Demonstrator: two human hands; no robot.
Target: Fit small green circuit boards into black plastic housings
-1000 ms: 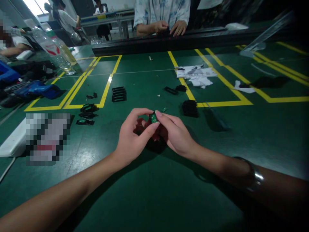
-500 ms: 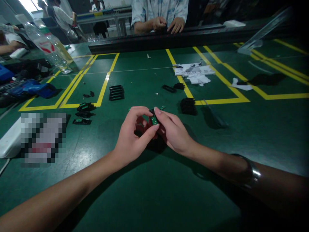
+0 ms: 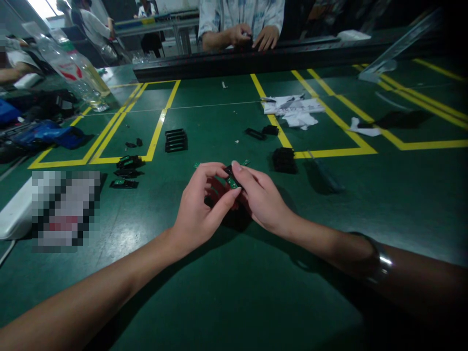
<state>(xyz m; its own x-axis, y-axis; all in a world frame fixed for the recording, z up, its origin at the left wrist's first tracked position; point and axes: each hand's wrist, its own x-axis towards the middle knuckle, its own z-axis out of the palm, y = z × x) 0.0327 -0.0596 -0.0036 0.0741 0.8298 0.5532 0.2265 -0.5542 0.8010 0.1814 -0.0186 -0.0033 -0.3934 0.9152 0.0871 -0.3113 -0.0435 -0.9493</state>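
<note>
Head view: a small black housing (image 3: 228, 169) with a green circuit board (image 3: 233, 183) is pinched by the fingertips of the left hand (image 3: 199, 201) and the right hand (image 3: 263, 201), above the counter (image 3: 234, 297). Whether that board is fully seated cannot be told. At one o'clock, just beyond the right hand, lies a loose green board (image 3: 246, 162). At nine, a group of black pieces (image 3: 125, 184), two showing green boards, looks partly fitted; ten's slotted black frames (image 3: 176, 140) and half-past two's black stack (image 3: 284, 161) seem unfitted.
</note>
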